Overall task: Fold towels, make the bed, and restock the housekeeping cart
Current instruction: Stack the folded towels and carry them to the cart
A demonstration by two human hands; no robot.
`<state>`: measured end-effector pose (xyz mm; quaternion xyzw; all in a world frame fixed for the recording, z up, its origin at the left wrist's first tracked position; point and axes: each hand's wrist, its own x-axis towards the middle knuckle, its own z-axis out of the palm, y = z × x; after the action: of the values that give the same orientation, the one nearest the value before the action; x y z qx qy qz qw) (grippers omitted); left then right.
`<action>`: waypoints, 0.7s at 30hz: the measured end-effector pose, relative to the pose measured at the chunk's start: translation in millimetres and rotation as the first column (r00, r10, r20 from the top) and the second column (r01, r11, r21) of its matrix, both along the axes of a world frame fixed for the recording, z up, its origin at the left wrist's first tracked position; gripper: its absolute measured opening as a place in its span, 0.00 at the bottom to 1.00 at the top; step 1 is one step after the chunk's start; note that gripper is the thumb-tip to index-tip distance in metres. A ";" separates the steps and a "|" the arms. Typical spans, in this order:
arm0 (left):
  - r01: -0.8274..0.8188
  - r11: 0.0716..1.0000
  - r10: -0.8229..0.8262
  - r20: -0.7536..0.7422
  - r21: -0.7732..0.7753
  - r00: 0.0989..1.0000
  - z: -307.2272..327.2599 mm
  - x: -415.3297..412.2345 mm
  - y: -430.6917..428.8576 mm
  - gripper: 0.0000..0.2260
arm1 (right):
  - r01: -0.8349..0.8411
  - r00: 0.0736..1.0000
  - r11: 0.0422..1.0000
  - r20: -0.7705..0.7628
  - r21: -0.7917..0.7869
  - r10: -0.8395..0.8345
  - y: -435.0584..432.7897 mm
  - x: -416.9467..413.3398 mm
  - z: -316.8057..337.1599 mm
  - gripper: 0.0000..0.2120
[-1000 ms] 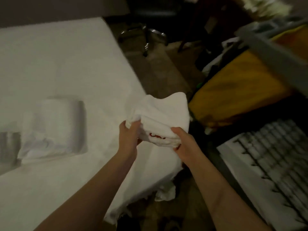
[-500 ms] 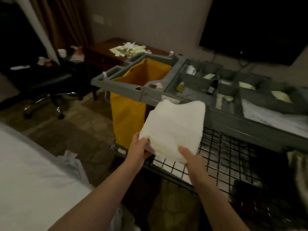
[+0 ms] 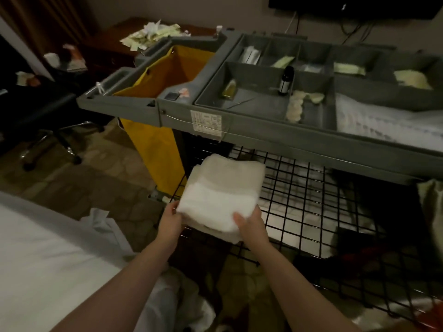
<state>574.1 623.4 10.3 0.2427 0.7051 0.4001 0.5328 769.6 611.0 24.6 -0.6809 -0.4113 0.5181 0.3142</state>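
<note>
towel point(image 3: 223, 192) lowered to wire shelf point(image 3: 311, 188), seemingly resting | left grip point(image 3: 170, 221), right grip point(image 3: 251, 227) clasp near edge

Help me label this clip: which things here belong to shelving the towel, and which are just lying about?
In the job: towel, gripped by left hand and right hand; wire shelf; cart.
Lying about: bottle; yellow bag; chair; papers.

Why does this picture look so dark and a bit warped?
Head view: dim room light, so the white folded towel and bed look brightest; shelves under the housekeeping cart sink into shadow; fine detail is soft; the wide lens stretches the edges.
</note>
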 end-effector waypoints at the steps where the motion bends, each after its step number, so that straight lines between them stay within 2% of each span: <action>1: -0.064 0.998 0.064 0.015 0.001 0.998 -2.9 -6.3 -0.9 0.19 | -0.009 1.000 1.000 -0.022 0.000 0.009 4.6 -3.6 0.6 0.29; 3: -0.081 0.996 0.080 -0.028 -0.037 0.996 -8.9 -18.3 -0.3 0.18 | -0.036 0.999 0.999 -0.019 -0.009 0.035 12.3 -11.1 2.4 0.29; 5: 0.022 0.995 -0.045 -0.247 -0.096 0.968 -5.9 -23.2 -0.6 0.18 | -0.027 0.997 1.000 0.069 -0.009 0.027 14.2 -17.6 3.2 0.32; 6: 0.041 0.995 -0.070 -0.367 -0.086 0.927 -1.9 -21.6 -1.7 0.19 | -0.019 0.984 1.000 0.177 0.013 0.017 12.7 -19.2 5.0 0.34; 9: 0.089 0.980 0.028 -0.570 0.176 0.821 11.5 -8.7 -6.0 0.23 | -0.138 0.857 0.976 0.515 0.171 0.031 4.8 -22.5 13.4 0.35; 11: 0.245 0.883 0.101 -0.670 0.401 0.736 21.6 2.0 -8.3 0.21 | -0.310 0.761 0.925 0.640 0.220 0.103 3.3 -27.2 16.1 0.31; 12: 0.362 0.821 0.100 -0.736 0.441 0.670 21.9 6.7 -8.7 0.21 | -0.391 0.714 0.894 0.685 0.217 0.146 3.5 -30.3 12.9 0.29; 13: 0.485 0.763 0.086 -0.811 0.427 0.579 17.8 9.4 -9.0 0.20 | -0.470 0.658 0.861 0.727 0.195 0.195 2.5 -33.3 9.1 0.27; 14: 0.591 0.735 0.015 -0.879 0.332 0.476 12.2 10.6 -9.7 0.20 | -0.539 0.602 0.826 0.761 0.164 0.242 0.5 -36.0 4.8 0.26; 16: 0.677 0.735 -0.268 -0.933 -0.038 0.239 6.5 11.0 -13.9 0.29 | -0.623 0.509 0.776 0.805 0.099 0.305 -4.7 -39.8 -5.2 0.29; 17: 0.658 0.721 -0.416 -0.895 -0.217 0.161 1.0 7.7 -16.0 0.34 | -0.636 0.487 0.767 0.817 0.089 0.309 -6.8 -41.1 -7.4 0.29; 18: 0.635 0.704 -0.504 -0.854 -0.319 0.130 -1.2 4.9 -15.8 0.34 | -0.637 0.478 0.766 0.823 0.083 0.309 -7.4 -42.8 -5.5 0.29; 19: 0.626 0.705 -0.527 -0.837 -0.333 0.149 -0.4 2.5 -13.8 0.31 | -0.630 0.479 0.773 0.822 0.079 0.306 -7.1 -44.6 -1.8 0.28; 21: 0.626 0.747 -0.478 -0.836 -0.226 0.269 10.8 -4.0 -13.2 0.26 | -0.606 0.506 0.791 0.808 0.084 0.302 -6.0 -54.0 8.7 0.24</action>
<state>570.2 610.1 21.1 0.6753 0.7084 0.0643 0.1949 715.6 604.9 33.3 -0.6275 -0.7569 0.1641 0.0794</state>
